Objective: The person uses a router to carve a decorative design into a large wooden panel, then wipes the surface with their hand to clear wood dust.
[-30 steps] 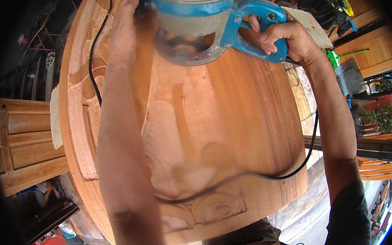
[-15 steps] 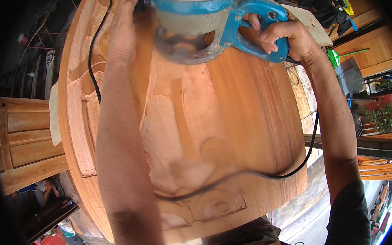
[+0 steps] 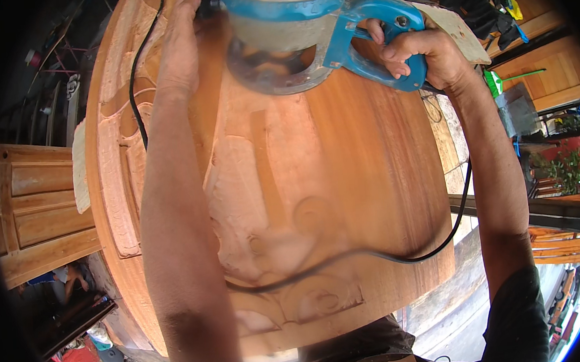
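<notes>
A blue and metal router [image 3: 284,35] rests on a large wooden panel [image 3: 382,162] with carved scrolls and recessed shapes, many pale and freshly cut. My left hand [image 3: 179,48] is at the router's black side knob [image 3: 210,1], wrapped round it, its fingers partly hidden. My right hand [image 3: 432,59] is closed round the blue rear handle [image 3: 413,74]. A black cord [image 3: 440,245] runs in a loose curve across the lower panel, under my left forearm. The carving near the lower middle looks hazy.
Panelled wooden doors [image 3: 45,202] lie at left and more wood pieces [image 3: 536,86] at right, with a green broom [image 3: 493,82], a plant [image 3: 565,167] and dark clutter [image 3: 491,3]. Another person [image 3: 67,284] is partly visible at lower left.
The router and both hands sit very slightly farther up and left in the picture, and the panel's carvings appear a little higher. Both grips are unchanged.
</notes>
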Demonstrator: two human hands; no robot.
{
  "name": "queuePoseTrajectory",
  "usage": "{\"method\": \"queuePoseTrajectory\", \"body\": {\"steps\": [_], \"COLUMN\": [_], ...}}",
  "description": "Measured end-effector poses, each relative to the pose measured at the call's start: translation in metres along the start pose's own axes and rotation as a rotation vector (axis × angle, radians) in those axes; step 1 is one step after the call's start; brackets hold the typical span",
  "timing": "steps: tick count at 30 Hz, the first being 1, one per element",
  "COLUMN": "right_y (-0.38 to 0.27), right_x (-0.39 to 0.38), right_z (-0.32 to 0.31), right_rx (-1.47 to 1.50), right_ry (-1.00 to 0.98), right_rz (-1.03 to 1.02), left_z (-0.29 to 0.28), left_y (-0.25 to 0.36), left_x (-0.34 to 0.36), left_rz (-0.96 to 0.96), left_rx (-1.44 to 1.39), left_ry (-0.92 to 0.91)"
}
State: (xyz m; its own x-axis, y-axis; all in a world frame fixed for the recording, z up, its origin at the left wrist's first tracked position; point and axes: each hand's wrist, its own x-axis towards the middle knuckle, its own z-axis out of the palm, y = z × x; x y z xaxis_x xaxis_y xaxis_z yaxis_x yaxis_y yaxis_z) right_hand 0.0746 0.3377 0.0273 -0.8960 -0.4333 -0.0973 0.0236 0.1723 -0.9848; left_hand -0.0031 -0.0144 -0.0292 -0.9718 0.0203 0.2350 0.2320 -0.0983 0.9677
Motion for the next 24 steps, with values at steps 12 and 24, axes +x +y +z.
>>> {"method": "queuePoseTrajectory", "body": {"steps": [12,24], "right_y": [-0.002,-0.002], "right_x": [0.012,0.021], "right_z": [0.006,0.007], "right_rx": [-0.001,-0.004], "right_ry": [0.016,0.016], "right_rz": [-0.021,-0.011], "left_z": [-0.006,-0.011], "left_y": [-0.005,-0.015], "left_x": [0.014,0.031], "left_rz": [0.003,-0.039], "left_rx": [-0.005,-0.118], "left_ry": [0.016,0.013]}}
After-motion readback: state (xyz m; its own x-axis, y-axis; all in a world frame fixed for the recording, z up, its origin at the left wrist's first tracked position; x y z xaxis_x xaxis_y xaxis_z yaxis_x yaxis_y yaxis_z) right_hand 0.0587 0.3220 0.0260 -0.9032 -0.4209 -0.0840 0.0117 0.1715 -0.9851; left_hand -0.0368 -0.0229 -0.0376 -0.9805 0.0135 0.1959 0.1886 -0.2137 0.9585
